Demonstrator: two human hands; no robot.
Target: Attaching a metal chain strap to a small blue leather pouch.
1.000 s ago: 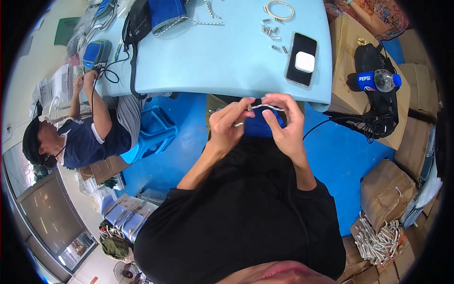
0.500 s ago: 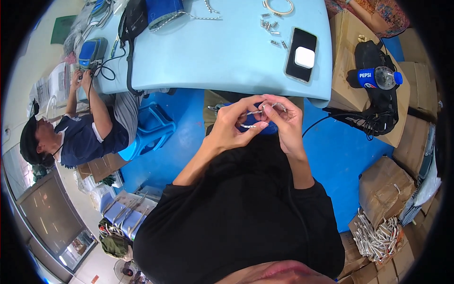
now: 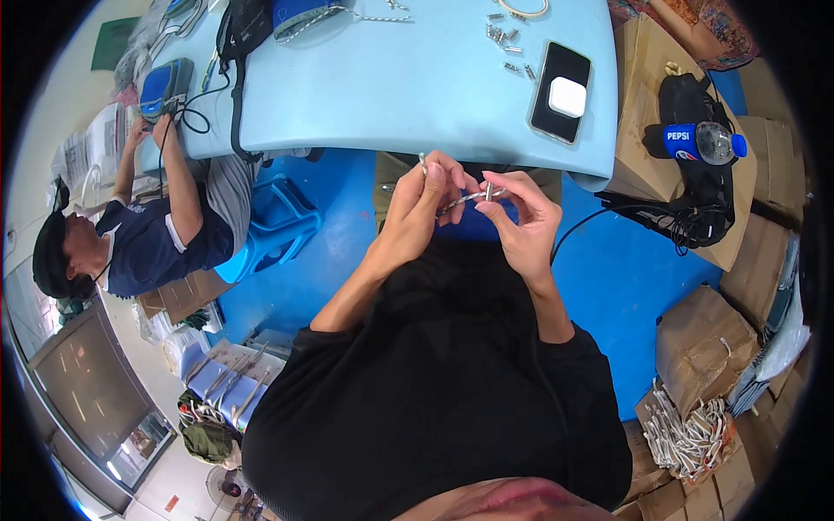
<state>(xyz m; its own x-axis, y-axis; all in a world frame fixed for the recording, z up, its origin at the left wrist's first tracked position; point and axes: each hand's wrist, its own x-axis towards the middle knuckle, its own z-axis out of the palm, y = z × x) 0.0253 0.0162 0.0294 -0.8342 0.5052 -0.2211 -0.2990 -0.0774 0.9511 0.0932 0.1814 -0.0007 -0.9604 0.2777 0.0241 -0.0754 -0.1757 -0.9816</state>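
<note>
Cord, thin and braided, runs between the two hands just below the pale blue tabletop, near the picture's middle. The left hand pinches its 9 o'clock end, fingers closed narrow around it, while the right hand pinches a small metal end cap at its 3 o'clock end. A phone with a white case on it lies on the tabletop at 1 o'clock from the hands.

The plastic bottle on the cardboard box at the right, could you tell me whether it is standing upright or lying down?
Lying down. The plastic bottle rests on its side across a black bag on the cardboard box, blue cap pointing right.
</note>
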